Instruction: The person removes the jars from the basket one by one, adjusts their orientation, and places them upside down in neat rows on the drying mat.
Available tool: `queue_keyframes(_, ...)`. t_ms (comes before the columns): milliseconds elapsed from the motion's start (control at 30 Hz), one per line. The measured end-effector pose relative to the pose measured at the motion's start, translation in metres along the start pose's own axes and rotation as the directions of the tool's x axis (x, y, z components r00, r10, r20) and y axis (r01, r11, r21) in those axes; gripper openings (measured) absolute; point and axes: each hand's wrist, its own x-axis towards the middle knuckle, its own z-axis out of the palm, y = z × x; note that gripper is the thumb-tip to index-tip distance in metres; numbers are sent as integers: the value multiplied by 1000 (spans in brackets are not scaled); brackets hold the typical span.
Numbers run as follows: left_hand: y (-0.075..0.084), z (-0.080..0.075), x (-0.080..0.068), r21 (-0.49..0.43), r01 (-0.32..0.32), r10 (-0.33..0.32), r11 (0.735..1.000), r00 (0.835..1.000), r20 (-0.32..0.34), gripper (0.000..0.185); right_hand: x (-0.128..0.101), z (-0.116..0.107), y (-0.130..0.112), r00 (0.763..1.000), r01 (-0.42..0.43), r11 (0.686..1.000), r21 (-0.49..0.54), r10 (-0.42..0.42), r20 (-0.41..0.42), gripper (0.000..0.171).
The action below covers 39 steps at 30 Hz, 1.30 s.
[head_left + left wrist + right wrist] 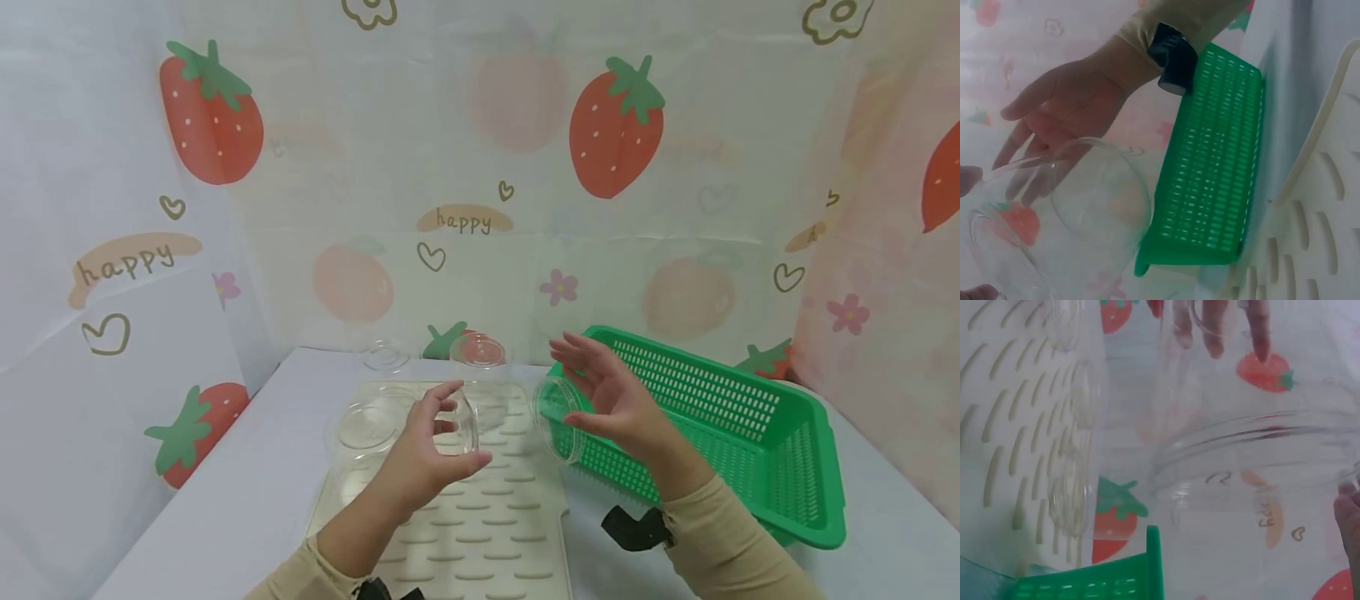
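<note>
My left hand (pixel 423 450) grips one end of a clear, see-through jar (pixel 557 421), which lies sideways in the air above the cream ridged mat (pixel 480 533). Thumb and fingers curve round that end. At the jar's other, wider end is my right hand (pixel 615 408), its fingers extended and spread. Whether it touches the rim I cannot tell. In the left wrist view the jar (pixel 1100 194) overlaps the right hand (pixel 1075 103). Through the jar wall (pixel 1254 450), the right wrist view shows the left hand's fingertips (pixel 1213 337).
Several more clear jars (pixel 367 427) stand upside down or upright, hard to tell which, on and behind the mat's far part. A green perforated basket (pixel 813 467) sits at the right on the white table (pixel 202 517). Strawberry-printed curtains (pixel 465 275) enclose the back and sides.
</note>
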Motion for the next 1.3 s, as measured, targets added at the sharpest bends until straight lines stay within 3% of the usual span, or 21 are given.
queue_keyframes(133, -1, 2, 0, 77, -26, 26, 997, 1000, -3, 81, 1, 7, -2, 997, -49, 986, -156, 58, 53, 77)
queue_keyframes(300, -1, 3, -2, 183, -53, 53, 982, 999, 2, 82, 2, 14, -1, 986, -107, 935, -337, 143, 84, 77)
queue_keyframes(533, 4, 6, -5, 390, -108, 121, 914, 993, -7, 87, 2, 19, 2, 956, -179, 880, -440, 261, 132, 73)
queue_keyframes(767, 7, 8, -7, 483, -150, 151, 863, 988, 36, 89, 1, 26, 7, 922, -148, 749, -646, 341, 185, 78)
queue_keyframes(1133, 8, 9, -9, 574, -244, 181, 781, 969, 166, 90, 1, 34, 13, 841, -227, 704, -673, 490, 228, 96)
queue_keyframes(1300, 9, 9, -10, 585, -287, 218, 759, 958, 186, 90, 2, 35, 14, 846, -210, 686, -697, 485, 222, 99)
